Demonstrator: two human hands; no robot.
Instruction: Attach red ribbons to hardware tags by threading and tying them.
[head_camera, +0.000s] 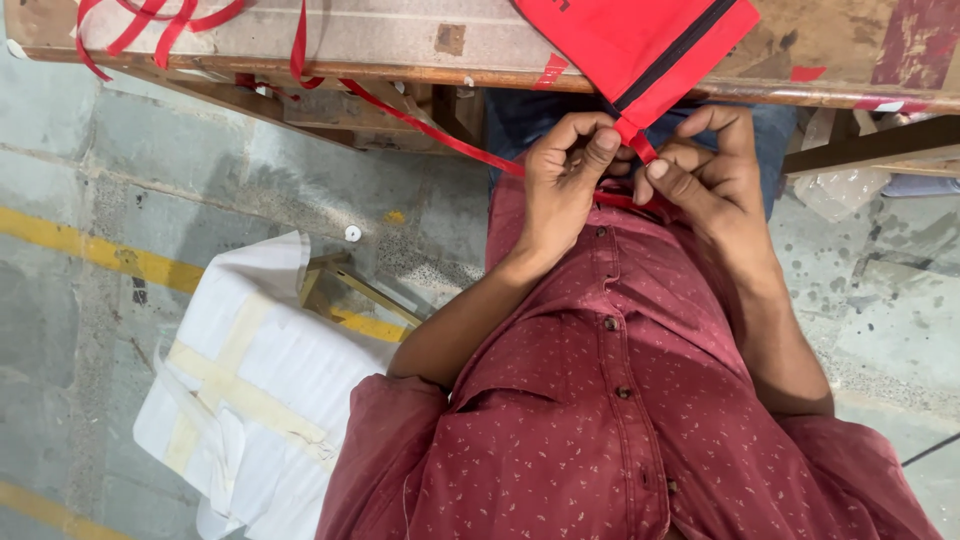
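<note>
Pinching: left hand (562, 170) and right hand (710, 165) fingers closed on red ribbon (440, 130), steadying it.
Above fingers: red bag (640, 40) overhanging worktop (350, 35).

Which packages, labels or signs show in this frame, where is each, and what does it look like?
White wrapped parcel: on the floor to the person's left, blocky, bound with crossed beige tape.
Red fabric bag: at the wooden table edge, flat, black trim; left hand and right hand pinch its lower corner and a red ribbon.
Clear plastic wrapper: under the table at right, crumpled.
No signs or screens.
</note>
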